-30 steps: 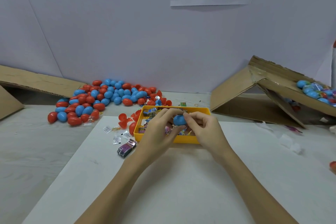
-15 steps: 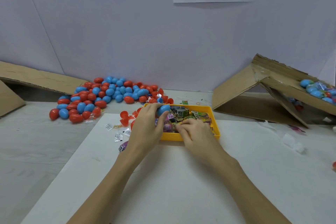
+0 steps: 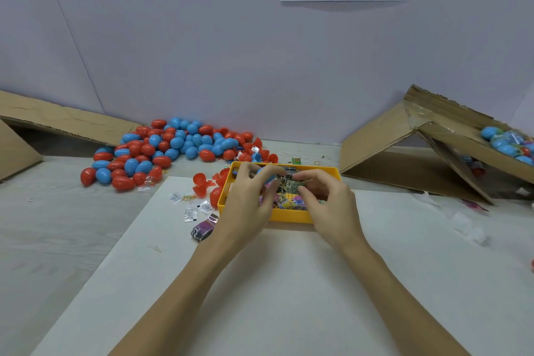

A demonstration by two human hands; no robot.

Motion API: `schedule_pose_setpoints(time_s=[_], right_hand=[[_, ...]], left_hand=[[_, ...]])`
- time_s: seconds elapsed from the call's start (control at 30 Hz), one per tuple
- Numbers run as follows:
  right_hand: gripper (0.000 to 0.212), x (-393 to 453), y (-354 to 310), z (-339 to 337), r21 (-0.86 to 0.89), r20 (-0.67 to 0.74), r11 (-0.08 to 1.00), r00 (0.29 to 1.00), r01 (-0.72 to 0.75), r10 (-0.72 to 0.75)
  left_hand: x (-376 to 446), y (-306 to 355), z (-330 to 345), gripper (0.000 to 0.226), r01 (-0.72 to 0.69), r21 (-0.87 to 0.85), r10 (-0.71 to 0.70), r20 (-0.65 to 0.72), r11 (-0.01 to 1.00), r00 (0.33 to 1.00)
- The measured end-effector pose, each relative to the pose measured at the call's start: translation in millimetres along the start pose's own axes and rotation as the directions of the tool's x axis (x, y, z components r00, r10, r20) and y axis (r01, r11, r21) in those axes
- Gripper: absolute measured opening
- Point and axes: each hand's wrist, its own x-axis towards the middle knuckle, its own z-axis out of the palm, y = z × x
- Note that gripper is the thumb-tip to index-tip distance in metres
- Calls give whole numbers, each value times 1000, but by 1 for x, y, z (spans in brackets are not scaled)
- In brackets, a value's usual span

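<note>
Holding a blue egg (image 3: 264, 174) in your left hand (image 3: 248, 201), you have its fingers (image 3: 245, 172) curled round the shell above the yellow tray (image 3: 289, 217), which sits mid-table toward the far edge. Your right hand (image 3: 329, 202) pinches a small printed packet (image 3: 291, 183) between thumb and fingertips, just beside the egg, over the tray's middle.

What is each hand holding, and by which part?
The left hand grips a blue egg round its sides; the right hand pinches a printed packet at its right edge, above the yellow tray.
</note>
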Motion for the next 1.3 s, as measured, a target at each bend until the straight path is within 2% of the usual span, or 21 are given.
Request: schedule_pose_setpoints(time_s=[0.13,0.27,0.37,0.4,0.47,0.57,0.67,0.8,0.93,1.03,1.1,1.17,1.23,1.3], right_hand=[[25,0,0,1,24,23,1000,1000,11,-11],[21,1,2,2,35,40,999,999,27,-29],[24,3,-3,1,252,22,959,992,-127,126],[32,5,-6,-1,378,55,898,973,-227,223],[44,8,-12,-9,555,226,713,903,-428,366],[40,8,-13,-22,541,508,574,783,-615,360],[26,8,-10,-28,516,567,557,747,-651,348],[23,10,-6,-29,514,523,593,774,-620,356],[17,9,-3,-30,354,401,801,852,-483,336],[8,8,-3,-28,367,290,829,899,-422,330],[5,9,-3,-29,392,102,860,945,-326,312],[8,11,-1,-29,394,-33,880,953,-264,301],[13,11,1,-29,394,-81,881,945,-261,316],[13,11,1,-27,380,-90,887,944,-262,317]], left_hand=[[-2,2,3,31,19,-3,-19,31,1000,999],[-1,3,2,19,-7,-13,7,-2,1000,1000],[2,1,-2,14,-16,-52,12,-81,999,997],[3,1,-4,13,-28,-77,20,-104,997,994],[4,2,-8,12,-72,-108,59,-112,992,992],[4,3,-10,15,-196,-59,190,-93,979,977],[3,3,-11,15,-276,-12,275,-56,961,960],[4,3,-13,16,-315,30,316,-33,949,948],[4,3,-13,19,-301,18,301,5,953,954],[2,3,-11,34,-270,-4,270,17,963,963],[3,4,-12,45,-269,-26,269,-5,963,963],[4,7,-12,47,-212,-94,210,-38,973,977],[3,13,-11,46,-97,-195,90,-46,976,995],[1,16,-8,39,-69,-255,65,-22,964,998]])
